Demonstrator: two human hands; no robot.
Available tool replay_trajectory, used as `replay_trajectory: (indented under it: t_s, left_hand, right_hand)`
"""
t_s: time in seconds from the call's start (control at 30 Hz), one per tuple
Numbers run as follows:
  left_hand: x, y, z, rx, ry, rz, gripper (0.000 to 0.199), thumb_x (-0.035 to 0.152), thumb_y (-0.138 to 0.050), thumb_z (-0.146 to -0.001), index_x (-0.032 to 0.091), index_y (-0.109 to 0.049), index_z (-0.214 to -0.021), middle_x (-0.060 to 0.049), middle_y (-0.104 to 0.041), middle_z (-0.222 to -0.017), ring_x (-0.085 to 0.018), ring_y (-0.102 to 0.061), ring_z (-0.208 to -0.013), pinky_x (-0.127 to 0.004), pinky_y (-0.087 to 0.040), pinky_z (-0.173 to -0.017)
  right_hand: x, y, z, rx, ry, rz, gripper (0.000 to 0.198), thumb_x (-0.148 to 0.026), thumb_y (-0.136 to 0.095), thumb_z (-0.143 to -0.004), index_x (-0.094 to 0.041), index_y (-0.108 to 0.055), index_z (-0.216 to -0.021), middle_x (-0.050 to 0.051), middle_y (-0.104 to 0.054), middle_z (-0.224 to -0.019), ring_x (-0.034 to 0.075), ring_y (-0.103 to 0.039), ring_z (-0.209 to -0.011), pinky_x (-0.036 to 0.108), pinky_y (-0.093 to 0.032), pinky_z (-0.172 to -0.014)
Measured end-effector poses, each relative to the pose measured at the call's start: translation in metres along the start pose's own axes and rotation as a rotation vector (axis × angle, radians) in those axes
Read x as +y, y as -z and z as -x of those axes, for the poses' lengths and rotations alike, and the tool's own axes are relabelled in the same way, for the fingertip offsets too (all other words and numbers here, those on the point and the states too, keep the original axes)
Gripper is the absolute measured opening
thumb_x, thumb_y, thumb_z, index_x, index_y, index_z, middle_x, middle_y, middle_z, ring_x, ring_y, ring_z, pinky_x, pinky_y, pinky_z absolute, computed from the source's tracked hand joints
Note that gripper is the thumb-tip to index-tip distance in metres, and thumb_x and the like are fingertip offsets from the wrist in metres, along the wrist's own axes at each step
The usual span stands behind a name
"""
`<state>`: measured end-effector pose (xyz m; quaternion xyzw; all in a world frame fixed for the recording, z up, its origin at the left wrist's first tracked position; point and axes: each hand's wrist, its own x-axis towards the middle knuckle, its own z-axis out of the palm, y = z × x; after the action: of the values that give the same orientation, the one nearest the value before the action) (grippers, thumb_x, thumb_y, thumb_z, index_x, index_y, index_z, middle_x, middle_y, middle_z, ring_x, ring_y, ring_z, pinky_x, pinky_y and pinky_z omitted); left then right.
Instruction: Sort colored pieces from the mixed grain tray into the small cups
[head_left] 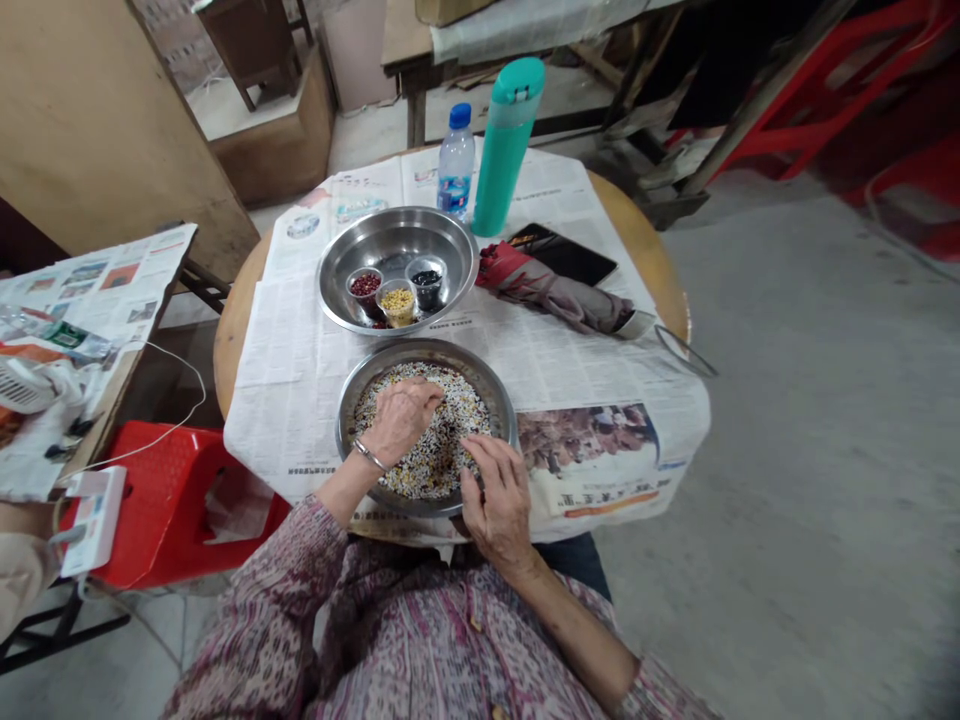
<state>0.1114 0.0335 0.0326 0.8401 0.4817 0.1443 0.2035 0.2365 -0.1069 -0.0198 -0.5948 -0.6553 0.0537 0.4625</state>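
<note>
In front of me stands a metal basin [504,400] filled with a mix of white, yellow and dark grains and beans [427,470]. My left hand [401,420], with a bracelet at the wrist, is over the mix, its fingertips pinched together; whatever lies between them is too small to make out. At the basin's right side rests my right hand [499,490], thumb and fingers apart and nothing visible in it. Farther back, a second steel basin [330,285] holds three clear cups: one of red beans [365,286], one of yellow beans [397,303] and one of black beans [427,282].
Newspaper [292,400] covers the round table. Behind the basins stand a water bottle [455,165] and a teal flask [508,150]. A folded umbrella [562,292] and a dark flat object [566,254] lie right. A red stool [161,500] is at left.
</note>
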Motion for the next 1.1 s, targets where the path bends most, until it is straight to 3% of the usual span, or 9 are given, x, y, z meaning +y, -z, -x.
replay_trajectory:
  t_s: [0.2,0.37,0.43,0.5,0.57,0.67,0.83,0.97,1.1]
  left_hand:
    - [0.002,0.006,0.002,0.066,0.064,0.205,0.010,0.015,-0.065,-0.083,0.021,-0.073,-0.080,-0.004,-0.071,-0.082,-0.017,-0.061,-0.082,-0.031,-0.046,-0.085]
    - [-0.002,0.023,0.011,0.149,0.417,0.927,0.015,0.031,-0.071,-0.078,0.016,-0.068,-0.081,0.004,-0.052,-0.060,-0.008,-0.043,-0.055,-0.022,-0.038,-0.058]
    - [-0.006,0.029,0.015,0.152,0.543,1.244,0.018,0.031,-0.071,-0.076,0.015,-0.064,-0.081,0.003,-0.056,-0.066,-0.007,-0.047,-0.057,-0.021,-0.040,-0.059]
    - [-0.009,0.032,0.017,0.130,0.589,1.367,0.017,0.027,-0.070,-0.075,0.014,-0.063,-0.083,0.000,-0.061,-0.072,-0.008,-0.053,-0.062,-0.022,-0.044,-0.063]
    - [-0.010,0.031,0.018,0.102,0.540,1.242,0.014,0.025,-0.068,-0.078,0.014,-0.066,-0.086,0.000,-0.061,-0.072,-0.008,-0.052,-0.061,-0.021,-0.042,-0.061]
    - [-0.009,0.024,0.015,0.091,0.358,0.759,0.010,0.023,-0.066,-0.082,0.015,-0.072,-0.084,0.003,-0.056,-0.062,-0.008,-0.044,-0.056,-0.022,-0.037,-0.057]
    - [-0.004,0.008,0.008,0.088,0.095,0.118,0.012,0.016,-0.068,-0.084,0.019,-0.076,-0.092,-0.003,-0.071,-0.083,-0.013,-0.061,-0.074,-0.027,-0.048,-0.079]
    - [-0.001,0.003,0.006,0.052,0.066,-0.087,0.014,0.021,-0.066,-0.088,0.020,-0.076,-0.098,-0.007,-0.075,-0.099,-0.019,-0.067,-0.095,-0.031,-0.049,-0.092]
    - [0.001,0.005,0.005,0.031,0.040,-0.126,0.013,0.023,-0.065,-0.089,0.021,-0.075,-0.097,-0.006,-0.075,-0.099,-0.018,-0.068,-0.094,-0.030,-0.050,-0.091]
  right_hand:
    - [0.000,0.000,0.000,-0.003,-0.007,0.003,0.043,-0.014,-0.046,-0.093,-0.020,-0.050,-0.136,0.012,-0.062,-0.126,0.025,-0.053,-0.122,0.050,-0.045,-0.106]
    - [0.000,0.001,-0.001,0.003,0.015,0.004,0.043,-0.012,-0.048,-0.093,-0.019,-0.051,-0.135,0.013,-0.062,-0.126,0.026,-0.052,-0.122,0.049,-0.045,-0.106]
    - [0.000,0.001,-0.001,0.003,0.016,0.004,0.043,-0.011,-0.048,-0.093,-0.019,-0.051,-0.135,0.012,-0.062,-0.126,0.026,-0.052,-0.122,0.049,-0.045,-0.105]
    - [0.000,0.001,-0.001,0.005,0.015,0.006,0.043,-0.011,-0.049,-0.092,-0.020,-0.051,-0.135,0.012,-0.062,-0.125,0.026,-0.052,-0.122,0.049,-0.045,-0.105]
    - [0.001,0.000,0.000,0.004,0.017,0.007,0.043,-0.011,-0.049,-0.092,-0.020,-0.051,-0.134,0.012,-0.062,-0.125,0.026,-0.052,-0.122,0.049,-0.045,-0.105]
    - [0.001,0.000,0.001,0.007,0.019,0.012,0.041,-0.011,-0.049,-0.092,-0.019,-0.052,-0.133,0.012,-0.062,-0.125,0.026,-0.052,-0.122,0.049,-0.045,-0.106]
    - [0.002,-0.001,0.001,0.003,0.012,0.021,0.040,-0.013,-0.048,-0.093,-0.019,-0.053,-0.132,0.012,-0.062,-0.125,0.026,-0.052,-0.122,0.049,-0.045,-0.106]
    - [0.001,-0.001,0.000,0.002,0.001,0.015,0.040,-0.014,-0.048,-0.093,-0.020,-0.054,-0.133,0.012,-0.063,-0.125,0.026,-0.052,-0.122,0.049,-0.045,-0.106]
    - [0.000,0.000,0.000,0.004,0.001,0.006,0.041,-0.013,-0.048,-0.093,-0.020,-0.054,-0.132,0.012,-0.063,-0.125,0.026,-0.052,-0.122,0.050,-0.045,-0.106]
